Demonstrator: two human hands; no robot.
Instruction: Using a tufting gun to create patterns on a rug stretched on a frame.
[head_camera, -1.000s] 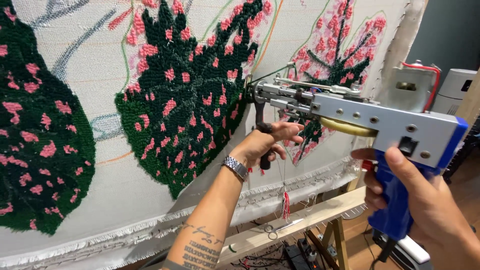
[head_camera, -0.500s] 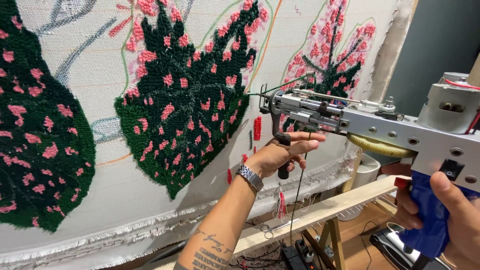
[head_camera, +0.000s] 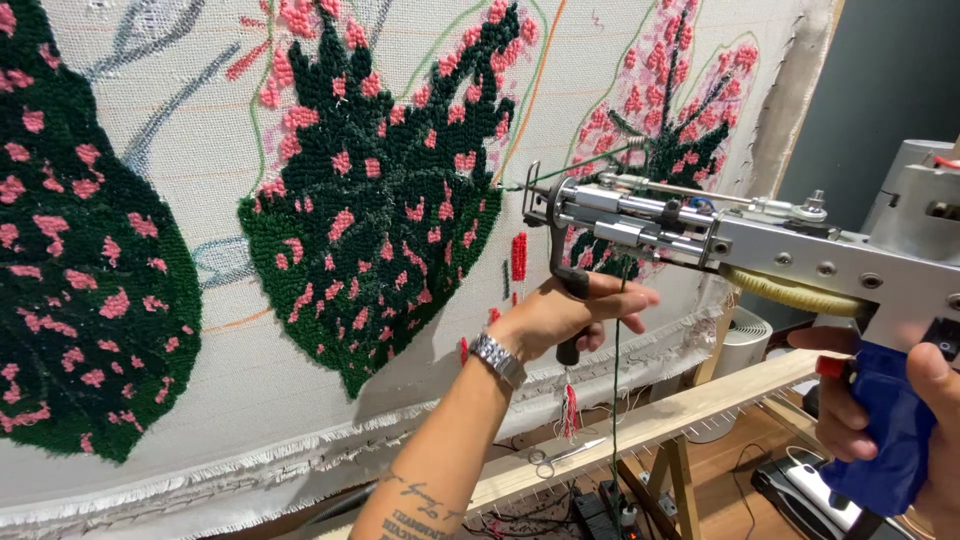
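From the head camera, a person holds a big silver tufting gun (head_camera: 760, 240) with both hands. The gun lies sideways in the air, and its thin front tip sits just beside the cloth (head_camera: 250, 400), near the right edge of the middle leaf.

The left hand (head_camera: 565, 315) is wrapped tight around the black front handle (head_camera: 572, 300) that hangs under the gun's nose. That grip is pressed together on the handle. A shiny metal watch (head_camera: 498, 358) sits on the left wrist, and there is dark writing on the forearm.

The right hand (head_camera: 900, 400) is at the far right edge. Its grip is closed around the blue back handle (head_camera: 885, 440), and one finger sticks out in front near a small red part.

A thin green yarn (head_camera: 615, 400) hangs straight down from the gun.

The cloth is pale and stretched flat. It has fluffy dark green leaves (head_camera: 370, 220) with pink spots (head_camera: 345, 160). Some short red yarn ends (head_camera: 518, 258) hang between the middle leaf and the right one.

Below the cloth runs a light wooden beam (head_camera: 690, 410). A pair of scissors (head_camera: 555, 458) lies on it. The floor under it is brown wood.
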